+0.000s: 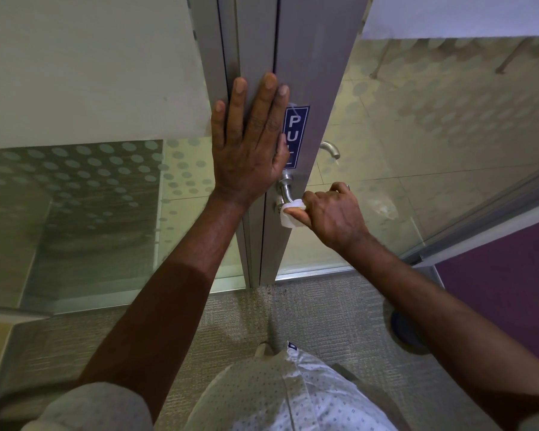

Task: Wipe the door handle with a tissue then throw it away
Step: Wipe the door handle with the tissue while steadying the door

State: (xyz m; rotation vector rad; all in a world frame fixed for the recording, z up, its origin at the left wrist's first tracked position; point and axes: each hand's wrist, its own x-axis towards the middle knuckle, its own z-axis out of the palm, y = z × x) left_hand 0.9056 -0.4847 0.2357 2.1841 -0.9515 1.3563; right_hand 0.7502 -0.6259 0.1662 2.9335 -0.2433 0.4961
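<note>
light: dim, soft, even | focus: sharp | edges: wide-angle bending

A blue sign (294, 136) with white capitals running top to bottom is stuck on the grey metal door frame (318, 73) above the lever handle. The letters "P", "U" and "L" are readable; the lowest letter is hidden behind the left hand (249, 144). No other text is legible.
</note>
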